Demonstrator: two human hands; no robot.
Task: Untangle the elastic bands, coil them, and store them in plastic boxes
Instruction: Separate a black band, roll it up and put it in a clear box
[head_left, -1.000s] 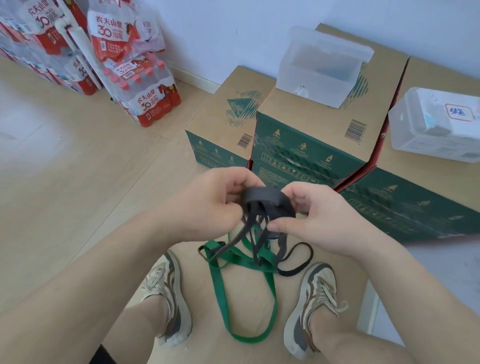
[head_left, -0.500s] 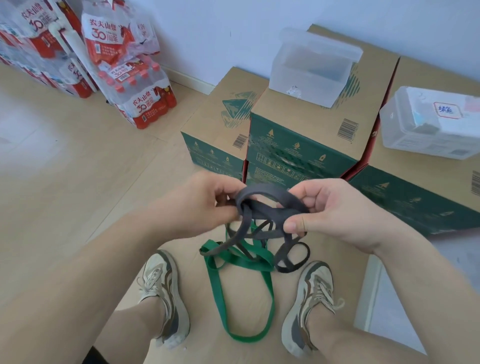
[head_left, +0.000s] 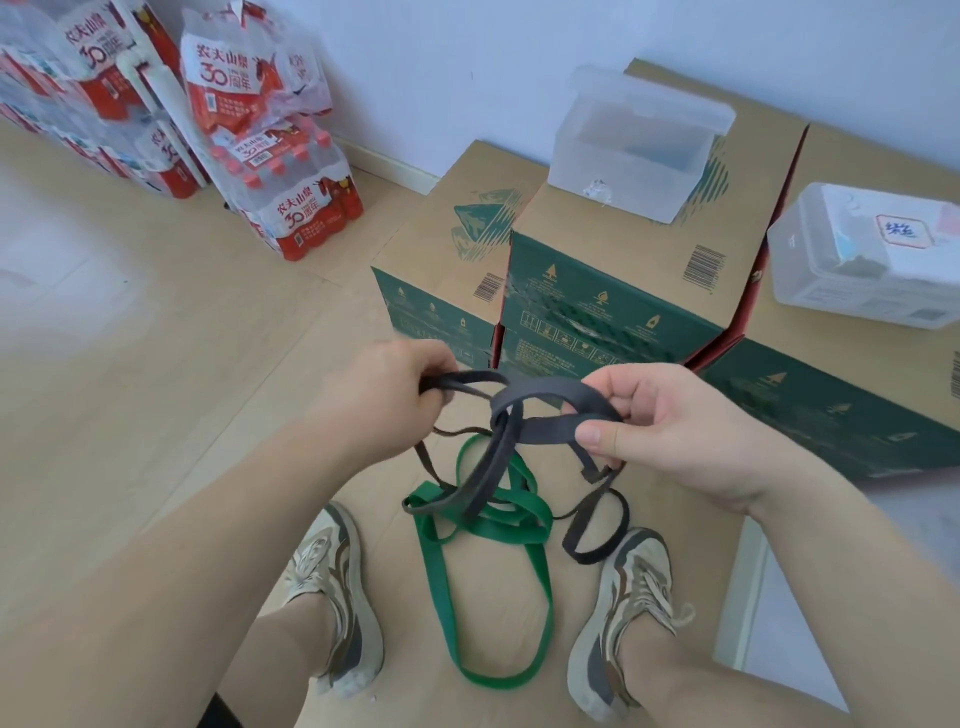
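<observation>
- Water packs (head_left: 306, 218) are stacked far left on the floor (head_left: 130, 364), against the wall.
- Your left hand (head_left: 382, 400) is up at mid-frame; its grip is clamped on a thin end of the black band (head_left: 548, 432), with the fingers curled round it.
- The black band runs from hand to hand in the air and crosses over itself in a twist about midway between them.
- Loose black loops hang down from the twist. One passes across the green band (head_left: 504, 531) and another ends just beside your right shoe (head_left: 623, 613).
- The green band lies low on the cardboard (head_left: 405, 597) between your left shoe (head_left: 337, 587) and the right shoe, as a bunch of folds on top and one long loop trailing toward you.
- You cannot tell whether black and green are really knotted together or only overlap.
- The cartons (head_left: 613, 312) stand ahead of your hands, side by side.
- An open box (head_left: 623, 171) of clear plastic sits on the middle carton with its lid up at the back.
- Your right hand (head_left: 675, 431) has its grip clamped on the wide black loop, pinched between thumb and fingers.
- A shut box (head_left: 857, 270) sits on the right carton, far right, with a handwritten label on its lid.
</observation>
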